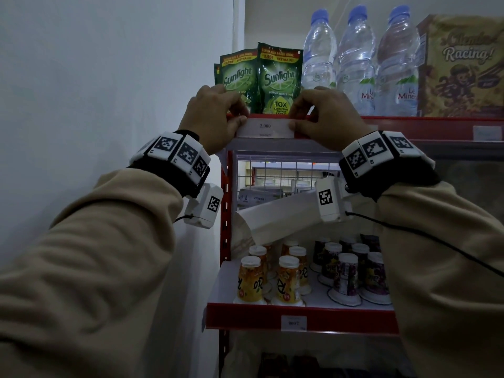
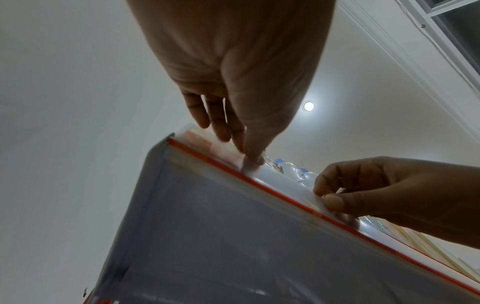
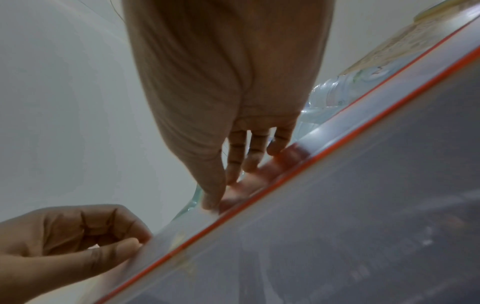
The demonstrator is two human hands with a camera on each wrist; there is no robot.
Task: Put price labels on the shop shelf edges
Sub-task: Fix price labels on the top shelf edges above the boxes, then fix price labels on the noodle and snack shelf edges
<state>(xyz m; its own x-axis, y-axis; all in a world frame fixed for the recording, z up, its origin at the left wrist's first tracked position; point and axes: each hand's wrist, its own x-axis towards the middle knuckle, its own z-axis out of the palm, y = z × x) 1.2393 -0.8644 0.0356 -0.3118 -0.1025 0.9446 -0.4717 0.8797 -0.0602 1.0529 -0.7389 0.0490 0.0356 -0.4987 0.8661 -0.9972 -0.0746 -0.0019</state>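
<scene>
A red metal shop shelf unit [image 1: 409, 126] stands against a pale wall. On its top shelf, left to right: green Sunlight soap pouches [image 1: 261, 77], clear water bottles [image 1: 357, 64], a brown cereal box [image 1: 461, 66]. The lower shelf carries orange and purple drink cups [image 1: 286, 279]. The left hand [image 1: 215, 118] and right hand [image 1: 321, 118] each pinch one end of a white paper price label [image 1: 265, 128] reading 2.000, flat against the top shelf's front edge beneath the pouches. Best to keep it level and press outward from the middle.
</scene>
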